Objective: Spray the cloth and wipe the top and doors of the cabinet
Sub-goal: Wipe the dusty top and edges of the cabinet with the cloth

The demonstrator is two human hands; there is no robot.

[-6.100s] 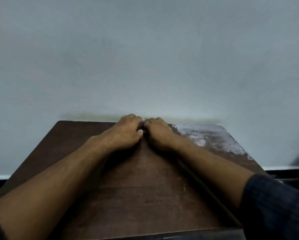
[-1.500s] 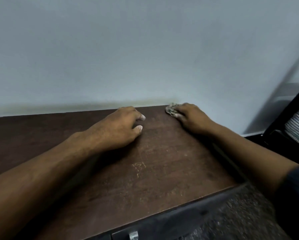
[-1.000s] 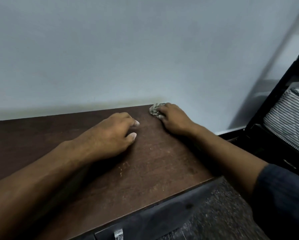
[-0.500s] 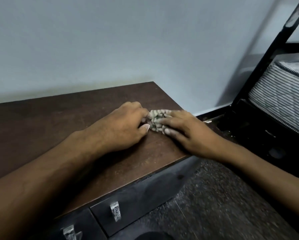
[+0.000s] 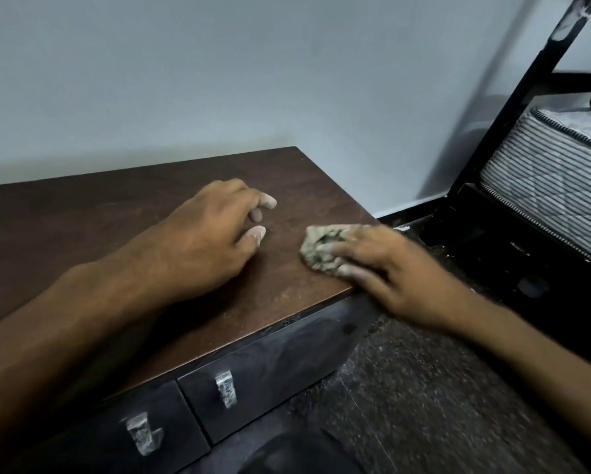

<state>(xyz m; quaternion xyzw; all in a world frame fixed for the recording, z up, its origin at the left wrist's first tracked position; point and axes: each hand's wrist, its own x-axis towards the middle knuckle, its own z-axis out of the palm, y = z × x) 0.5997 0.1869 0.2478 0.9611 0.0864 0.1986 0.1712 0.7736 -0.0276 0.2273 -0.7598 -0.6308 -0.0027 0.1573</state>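
Pale, bare wall stood behind a low cabinet whose dark brown wooden top ran along it. A moment earlier the person's right hand had been working the crumpled cloth at the back right corner, hard against the wall; half a second before this it had met the left hand mid-top. Now it had drawn the cloth forward to the front right corner, where the rag lay on the wood just inside the edge. The right hand's fingers lay over the cloth and pressed it down, curling lightly round its near side — blurred with motion, so the exact hold was hard to read. The left hand had parted from the cloth and rested on the top nearby, fingers loosely bent, holding nothing.

By my reckoning the right end of the top was nearly wiped, with the doors not yet touched. Those dark doors on the front, each with a dull metal handle, sat directly below the cloth — a short drop over the edge.

To the right, well apart from the cabinet, a black metal frame held a striped mattress above speckled flooring. Nothing lay between cloth and doors, though the resting left forearm covered much of the top. No spray bottle was in view
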